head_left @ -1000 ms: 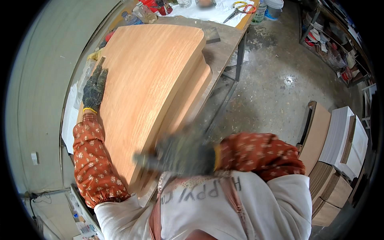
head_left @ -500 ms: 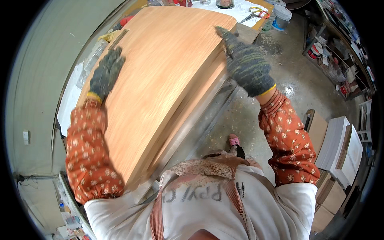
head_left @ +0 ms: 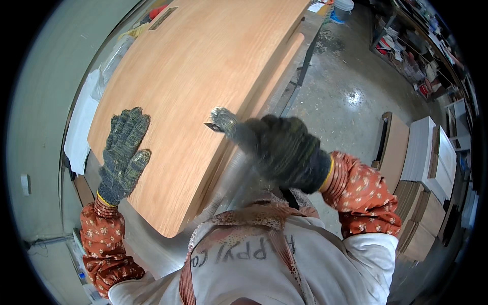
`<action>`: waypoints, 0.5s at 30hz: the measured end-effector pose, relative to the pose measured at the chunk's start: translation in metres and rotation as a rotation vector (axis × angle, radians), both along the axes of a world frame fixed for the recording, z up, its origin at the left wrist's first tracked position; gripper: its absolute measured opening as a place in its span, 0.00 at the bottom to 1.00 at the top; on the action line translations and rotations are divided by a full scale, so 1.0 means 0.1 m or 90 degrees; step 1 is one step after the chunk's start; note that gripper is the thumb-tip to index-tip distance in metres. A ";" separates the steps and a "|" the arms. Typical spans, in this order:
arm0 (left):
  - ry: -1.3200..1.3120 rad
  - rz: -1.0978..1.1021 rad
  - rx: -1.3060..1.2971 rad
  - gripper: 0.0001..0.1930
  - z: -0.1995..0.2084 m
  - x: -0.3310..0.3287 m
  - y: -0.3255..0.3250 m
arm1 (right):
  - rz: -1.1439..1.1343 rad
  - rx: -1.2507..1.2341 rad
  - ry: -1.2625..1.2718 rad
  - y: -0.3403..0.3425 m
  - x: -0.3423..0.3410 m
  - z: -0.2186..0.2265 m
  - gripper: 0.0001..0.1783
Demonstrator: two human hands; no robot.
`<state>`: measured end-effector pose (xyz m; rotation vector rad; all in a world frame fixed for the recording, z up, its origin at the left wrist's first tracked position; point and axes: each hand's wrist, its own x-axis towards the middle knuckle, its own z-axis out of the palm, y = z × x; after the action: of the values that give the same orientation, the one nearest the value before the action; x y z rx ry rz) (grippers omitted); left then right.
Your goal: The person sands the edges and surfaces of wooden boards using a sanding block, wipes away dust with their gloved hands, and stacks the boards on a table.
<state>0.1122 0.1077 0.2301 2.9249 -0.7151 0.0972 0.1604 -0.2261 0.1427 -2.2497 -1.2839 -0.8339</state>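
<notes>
A large light-brown wood-grain panel [head_left: 173, 91] with rounded corners lies in front of me, a second board [head_left: 277, 66] showing below its right edge. My left hand [head_left: 124, 147], in a dark mottled knit glove, rests open near the panel's left edge, fingers stretched out and thumb apart. Over the panel's near right edge is my right hand [head_left: 279, 142] in a matching glove, closed and partly blurred. Its pale-tipped digit reaches onto the panel, and a small dark flat piece [head_left: 213, 126] shows beneath the tip; its kind is unclear.
A dark rectangular inset [head_left: 163, 18] marks the panel's far left. White sheeting [head_left: 81, 127] lies along the left wall. To the right stand stacked white boards [head_left: 419, 147], brown cardboard pieces [head_left: 417, 221] and a loaded shelf [head_left: 401, 56]. A grey bucket [head_left: 343, 7] is at the far right.
My right hand has come back from the panel's far right corner to its near part. My left hand has slid nearer along the left edge. The view has shifted; the scissors have left it.
</notes>
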 end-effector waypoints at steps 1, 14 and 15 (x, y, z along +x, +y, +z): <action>0.005 -0.006 -0.001 0.26 0.00 0.01 -0.03 | 0.030 0.045 0.068 -0.04 0.04 -0.04 0.30; 0.018 -0.017 0.013 0.26 0.04 0.00 -0.10 | 0.157 -0.084 0.311 0.13 0.10 0.23 0.25; 0.020 -0.020 0.022 0.27 0.04 0.01 -0.09 | 0.193 -0.118 0.354 0.28 -0.14 0.39 0.21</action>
<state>0.1128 0.0983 0.2340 2.9397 -0.7642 0.0373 0.1463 -0.1977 0.1818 -2.1214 -1.4034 0.0276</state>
